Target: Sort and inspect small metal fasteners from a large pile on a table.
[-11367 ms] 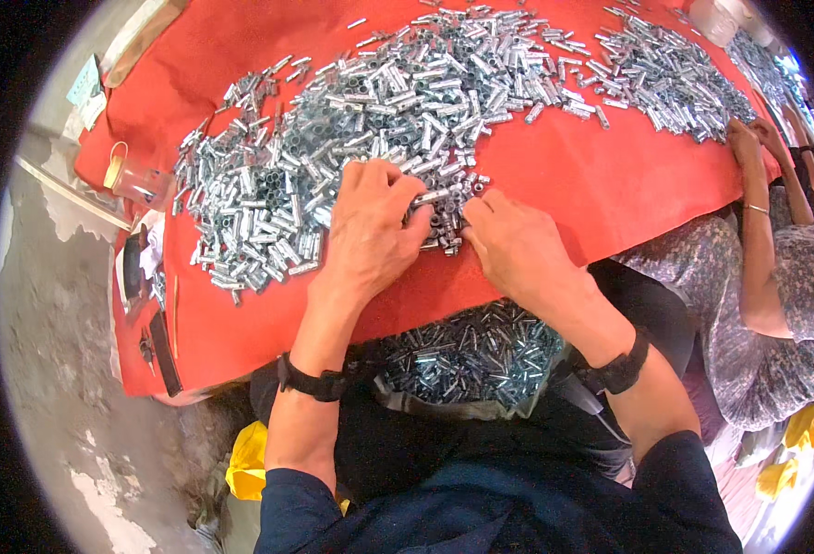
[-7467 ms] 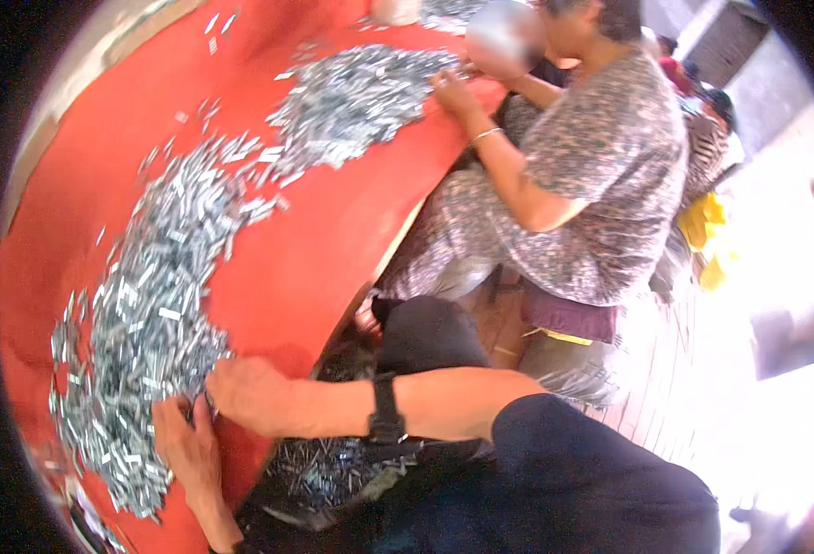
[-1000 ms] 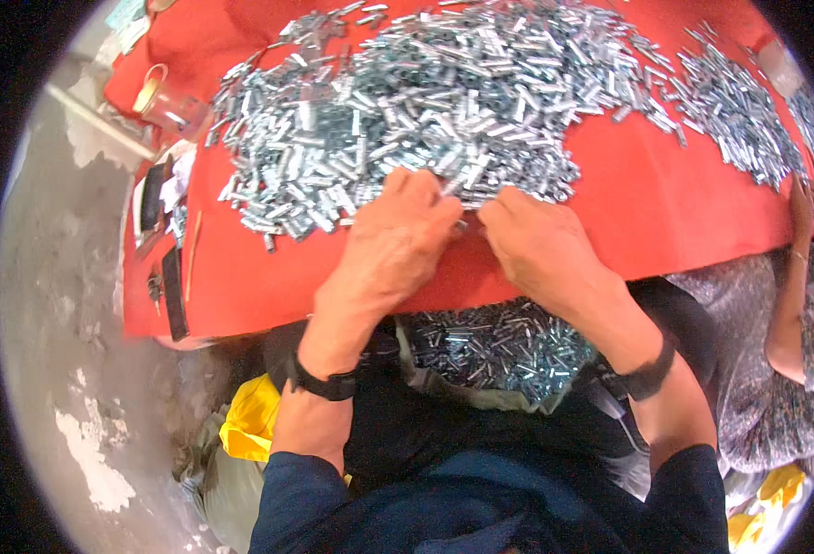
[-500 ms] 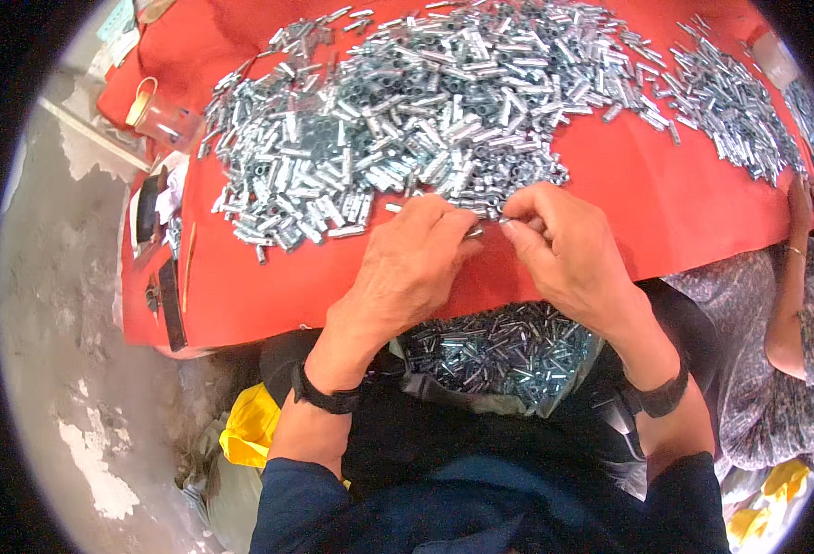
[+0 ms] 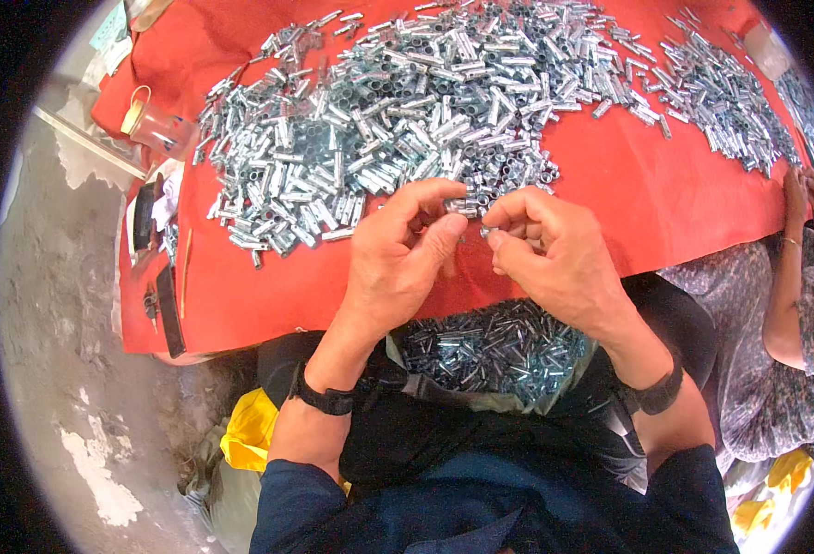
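Note:
My left hand (image 5: 397,245) is above the near edge of a pile of silver metal tubes (image 5: 407,120), its thumb and fingers curled around a short metal tube (image 5: 459,209) that is partly hidden. Close by on the right, my right hand (image 5: 554,249) has thumb and forefinger pinched on a small shiny metal piece (image 5: 485,232), too small to make out fully. The two sets of fingertips are a little apart. Below the hands, at my lap, an open bag (image 5: 453,395) holds many thin dark metal pieces (image 5: 490,351).
Red cloth (image 5: 628,185) covers the table. A clear plastic jar (image 5: 162,129) lies at the left, nearer than which are a black strip (image 5: 170,309) and a thin stick (image 5: 185,268). Another tube pile (image 5: 730,102) is at right, beside another person's arm (image 5: 785,295).
My left hand has turned so its thumb shows, and its fingers have lifted and parted slightly. My right hand has shifted a little to the left, still pinching.

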